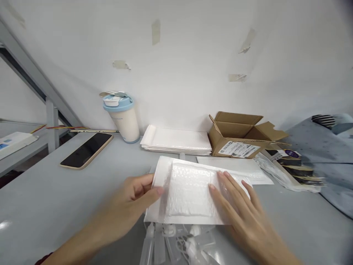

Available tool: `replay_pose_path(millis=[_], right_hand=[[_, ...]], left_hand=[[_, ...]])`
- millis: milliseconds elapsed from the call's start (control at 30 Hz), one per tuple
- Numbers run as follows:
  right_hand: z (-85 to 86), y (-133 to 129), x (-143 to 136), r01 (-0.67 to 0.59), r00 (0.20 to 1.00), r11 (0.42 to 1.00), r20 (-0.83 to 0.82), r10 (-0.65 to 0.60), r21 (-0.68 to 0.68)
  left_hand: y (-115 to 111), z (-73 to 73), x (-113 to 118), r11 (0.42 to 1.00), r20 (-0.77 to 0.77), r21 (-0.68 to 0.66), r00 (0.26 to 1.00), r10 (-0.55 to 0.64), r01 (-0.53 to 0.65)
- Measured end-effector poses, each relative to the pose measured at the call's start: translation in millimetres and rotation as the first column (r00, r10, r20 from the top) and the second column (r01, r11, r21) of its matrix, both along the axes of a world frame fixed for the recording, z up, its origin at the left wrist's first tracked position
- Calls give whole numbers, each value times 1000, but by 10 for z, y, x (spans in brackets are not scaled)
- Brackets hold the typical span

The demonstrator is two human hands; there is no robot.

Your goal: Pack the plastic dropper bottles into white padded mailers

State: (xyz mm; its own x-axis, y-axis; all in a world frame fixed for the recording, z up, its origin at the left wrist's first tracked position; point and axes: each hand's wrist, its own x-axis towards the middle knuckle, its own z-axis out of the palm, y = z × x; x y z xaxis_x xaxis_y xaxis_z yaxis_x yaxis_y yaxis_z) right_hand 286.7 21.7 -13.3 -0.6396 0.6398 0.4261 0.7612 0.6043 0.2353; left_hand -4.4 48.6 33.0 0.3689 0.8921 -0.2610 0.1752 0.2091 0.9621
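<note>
A white bubble mailer lies on the grey table in front of me. My left hand grips its left edge, thumb on top at the folded flap. My right hand rests flat on the mailer's right part, fingers spread. Under the mailer's near edge lie several clear plastic-wrapped items, partly hidden.
A stack of white mailers and an open cardboard box stand at the back. A lidded cup and a phone lie at the left. A flat mailer, plastic bags and blue cloth are at the right.
</note>
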Motion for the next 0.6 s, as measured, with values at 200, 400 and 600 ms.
replay_pose_path(millis=[200, 400, 600], right_hand=[[85, -91, -93, -148, 984, 987, -109, 141, -64], [143, -58, -22, -153, 967, 978, -224, 119, -141], [262, 29, 201, -27, 976, 995, -219, 5, -98]], left_hand=[[-192, -65, 255, 968, -20, 81, 971, -238, 239], [-306, -78, 300, 687, -342, 581, 897, -281, 437], [-254, -135, 296, 229, -666, 710, 741, -87, 665]])
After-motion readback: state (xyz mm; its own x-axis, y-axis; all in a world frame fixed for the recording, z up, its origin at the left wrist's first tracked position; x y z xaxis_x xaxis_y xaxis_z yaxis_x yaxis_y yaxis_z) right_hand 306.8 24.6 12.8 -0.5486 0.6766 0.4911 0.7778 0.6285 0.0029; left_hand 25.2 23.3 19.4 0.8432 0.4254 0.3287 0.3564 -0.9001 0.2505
